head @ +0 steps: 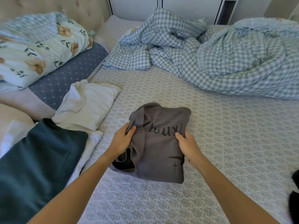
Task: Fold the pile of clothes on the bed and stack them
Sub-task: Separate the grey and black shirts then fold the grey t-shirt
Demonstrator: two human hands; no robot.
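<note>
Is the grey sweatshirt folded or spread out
Folded: the grey sweatshirt is a compact bundle gripped by the left hand and right hand.

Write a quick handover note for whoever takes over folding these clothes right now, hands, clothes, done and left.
Left hand grips the left edge of the grey sweatshirt; right hand grips its right edge.
The sweatshirt is folded into a bundle, held over the patterned sheet.
The white garment and teal garment lie at the left, overlapping.
Done: the grey one looks folded.
Left: set it on the stack; I cannot tell whether more clothes remain.
</note>
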